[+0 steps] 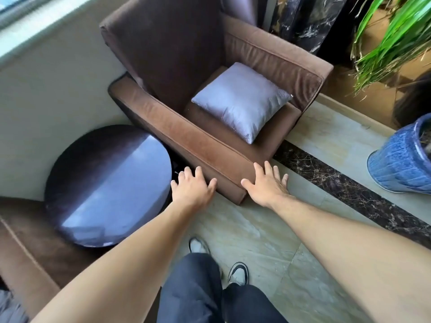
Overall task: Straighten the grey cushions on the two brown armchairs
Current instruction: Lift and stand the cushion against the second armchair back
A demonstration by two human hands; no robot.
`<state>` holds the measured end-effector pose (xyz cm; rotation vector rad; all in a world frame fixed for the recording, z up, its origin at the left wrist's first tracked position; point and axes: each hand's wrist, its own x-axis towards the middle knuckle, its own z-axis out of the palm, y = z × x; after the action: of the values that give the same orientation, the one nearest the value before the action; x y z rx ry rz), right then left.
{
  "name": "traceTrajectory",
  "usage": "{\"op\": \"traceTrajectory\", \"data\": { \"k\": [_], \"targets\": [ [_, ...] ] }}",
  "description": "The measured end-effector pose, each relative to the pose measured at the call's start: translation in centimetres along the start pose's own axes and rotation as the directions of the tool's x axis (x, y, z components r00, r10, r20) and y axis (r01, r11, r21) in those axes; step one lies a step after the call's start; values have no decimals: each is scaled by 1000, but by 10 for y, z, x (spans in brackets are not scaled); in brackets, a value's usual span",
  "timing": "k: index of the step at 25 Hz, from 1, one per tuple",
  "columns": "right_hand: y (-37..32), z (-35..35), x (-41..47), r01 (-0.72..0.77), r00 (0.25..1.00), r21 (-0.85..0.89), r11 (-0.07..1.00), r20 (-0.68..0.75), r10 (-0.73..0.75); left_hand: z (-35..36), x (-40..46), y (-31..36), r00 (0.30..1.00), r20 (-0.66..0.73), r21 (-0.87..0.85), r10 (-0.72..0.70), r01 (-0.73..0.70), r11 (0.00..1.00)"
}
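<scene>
A brown armchair (177,134) stands ahead against the wall. A shiny grey cushion (242,101) lies flat on its seat, turned at an angle and reaching the seat's front edge. My left hand (192,187) is open, fingers spread, near the front end of the chair's near armrest. My right hand (268,186) is open too, just in front of that armrest's front corner. Neither hand touches the cushion. Part of a second brown armchair (25,250) shows at the lower left, with a scrap of grey cushion (9,308) at the bottom left corner.
A round dark glossy side table (109,187) sits between the two chairs. A blue ceramic pot (403,159) with a green plant (394,36) stands at the right. My legs and shoes (238,273) are on the marble floor below.
</scene>
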<state>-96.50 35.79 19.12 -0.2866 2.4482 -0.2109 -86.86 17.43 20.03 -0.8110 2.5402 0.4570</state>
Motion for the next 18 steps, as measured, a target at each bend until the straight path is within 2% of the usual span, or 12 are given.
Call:
{"op": "traceTrajectory", "data": {
  "k": [6,9,13,18],
  "targets": [
    [-17,-32,109,-56,997,5,998,58,56,-14,133,25,992,116,0,42,-42,999],
    [-28,-50,160,-181,980,44,983,97,176,-29,202,32,980,191,-23,51,-47,999],
    [-54,-91,212,-346,937,304,888,149,315,-59,264,31,970,243,-6,29,-28,1000],
    [-63,-130,283,-310,951,422,852,142,276,-83,347,44,969,246,-34,-27,36,999]
  ]
}}
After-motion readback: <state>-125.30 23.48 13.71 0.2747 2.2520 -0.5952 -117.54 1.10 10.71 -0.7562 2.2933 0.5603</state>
